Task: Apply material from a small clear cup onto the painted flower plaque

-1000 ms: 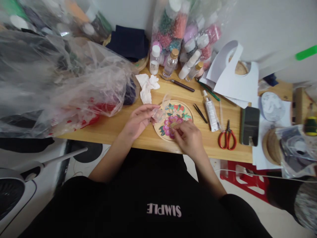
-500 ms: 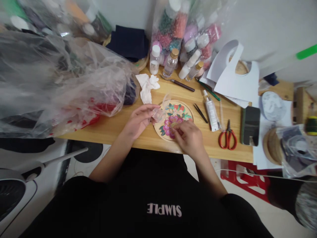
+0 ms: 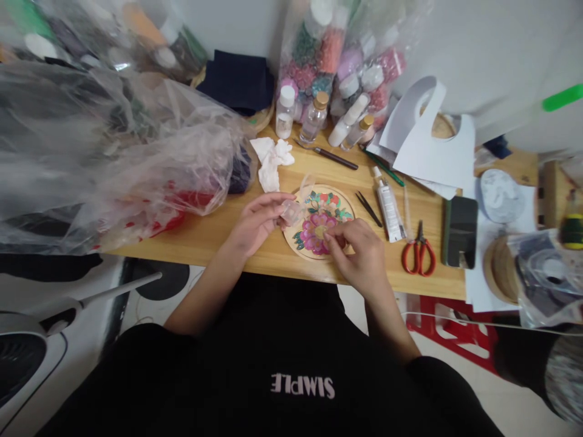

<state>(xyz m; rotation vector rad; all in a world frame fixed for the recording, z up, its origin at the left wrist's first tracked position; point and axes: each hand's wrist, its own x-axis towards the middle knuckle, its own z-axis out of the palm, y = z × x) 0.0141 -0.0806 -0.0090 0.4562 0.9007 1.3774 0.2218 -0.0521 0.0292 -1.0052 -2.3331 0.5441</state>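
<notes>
A round wooden board (image 3: pixel 291 238) with a pink flower (image 3: pixel 314 233), green leaves and red blossoms lies near the table's front edge. My left hand (image 3: pixel 259 220) is closed on a small clear plastic bag (image 3: pixel 291 212), held at the board's left rim. Over the board's right side is my right hand (image 3: pixel 357 249), thumb and forefinger pinched together beside the flower's yellow centre. Whatever sits between those fingertips is too small to make out. Black tweezers (image 3: pixel 368 208) lie just right of the board, with a white glue tube (image 3: pixel 389 206) beyond them.
Red-handled scissors (image 3: pixel 419 252) and a dark phone (image 3: pixel 461 230) lie to the right. Crumpled tissue (image 3: pixel 269 161), a dark-handled tool (image 3: pixel 336 158) and several bottles (image 3: pixel 314 115) stand or lie behind the board. A large plastic bag (image 3: pixel 182 145) covers the left side.
My right hand has shifted slightly right, away from the flower's centre, uncovering more of its petals. My left hand and the small bag have stayed in place.
</notes>
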